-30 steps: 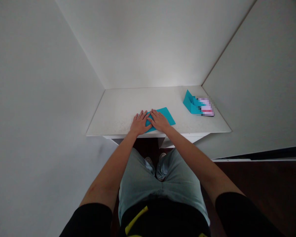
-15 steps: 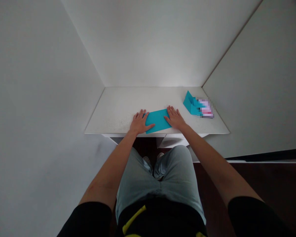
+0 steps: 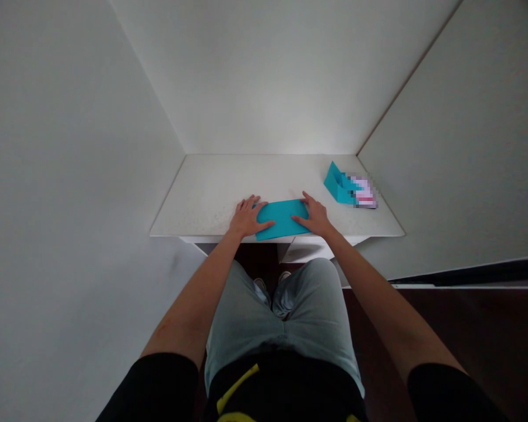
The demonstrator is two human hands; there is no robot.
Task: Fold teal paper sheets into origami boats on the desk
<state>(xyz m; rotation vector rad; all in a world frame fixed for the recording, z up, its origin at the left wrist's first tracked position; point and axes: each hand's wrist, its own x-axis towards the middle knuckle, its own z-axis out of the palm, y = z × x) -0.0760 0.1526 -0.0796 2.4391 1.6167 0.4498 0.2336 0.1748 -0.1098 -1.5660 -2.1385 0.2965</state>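
A blue sheet of paper (image 3: 283,215), shaped like a long rectangle, lies near the front edge of the white desk, and its lower edge reaches the desk's rim. My left hand (image 3: 245,218) rests on its left end, fingers spread and the thumb stretched across the paper. At the right end is my right hand (image 3: 315,215). Its thumb lies on the paper and its index finger reaches past the top right corner, thumb and fingers apart. Whether any fingers are under the edge cannot be made out.
On the right of the white desk (image 3: 211,181) stands a folded blue paper piece (image 3: 338,184). It touches a blurred pink and white item (image 3: 366,193). Walls enclose the desk at the back, left and right. A white drawer (image 3: 305,252) sits below the desktop.
My right hand has gone from lying flat to a more arched pose at the paper's right end. The paper has turned slightly clockwise and shifted toward me. My left hand has hardly moved.
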